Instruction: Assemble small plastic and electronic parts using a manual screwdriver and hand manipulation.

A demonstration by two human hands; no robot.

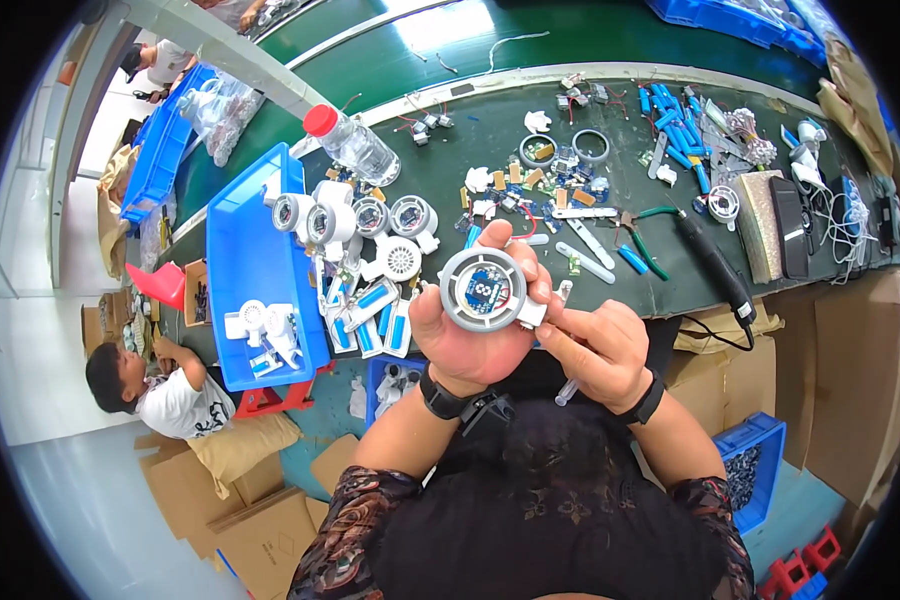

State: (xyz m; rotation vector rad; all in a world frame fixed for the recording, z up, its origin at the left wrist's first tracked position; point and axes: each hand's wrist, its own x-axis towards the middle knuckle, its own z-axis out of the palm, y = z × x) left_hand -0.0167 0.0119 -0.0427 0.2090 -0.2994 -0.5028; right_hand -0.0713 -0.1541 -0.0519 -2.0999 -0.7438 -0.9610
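Note:
My left hand [480, 340] cradles a round fan head [482, 288] over its palm, fingers curled behind it. The head has a grey ring, white ribs and a blue circuit board with red wires in the middle. My right hand [605, 350] is closed beside its white side stub [533, 313], with thumb and forefinger pinched there; what lies between them is hidden. Below that hand sticks out a short clear rod [567, 392]. Left of the hands, several white handheld fans with round heads [402, 258] and blue cells sit piled at the bench edge.
A blue bin [232, 225] with a few white parts stands at left, near a clear red-capped jar [355, 145]. Circuit boards, two grey rings [590, 147], blue cells [680, 125], green-handled pliers [648, 250] and a black electric screwdriver [715, 265] lie on the bench. Another person [175, 395] sits far left.

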